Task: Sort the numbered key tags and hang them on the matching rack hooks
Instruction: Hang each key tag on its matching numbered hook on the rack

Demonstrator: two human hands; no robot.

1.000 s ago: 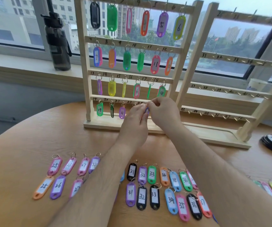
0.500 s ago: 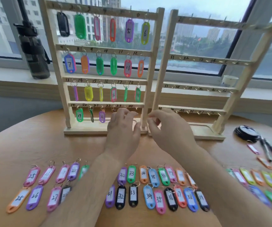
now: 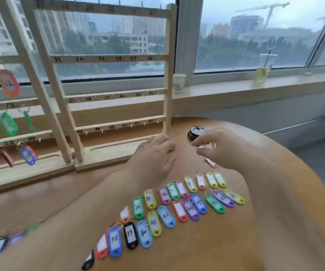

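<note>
Beyond the tag rows (image 3: 187, 204), a lone orange tag (image 3: 211, 162) is seen flat on the table (image 3: 226, 241), long axis far-left to near-right, just under the right hand (image 3: 228, 151), the nearer one. Its fingers are curled down; any grip cannot be told. The left hand (image 3: 153, 155) is held loosely curled, empty, by the rack (image 3: 118, 59).

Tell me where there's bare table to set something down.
Bare table lies left of the left forearm, in front of the rack base. Another patch sits between the forearms, nearer you than the tag rows. Crowded: the tag rows themselves, and by the right hand, with a loose tag and a dark round object.
</note>
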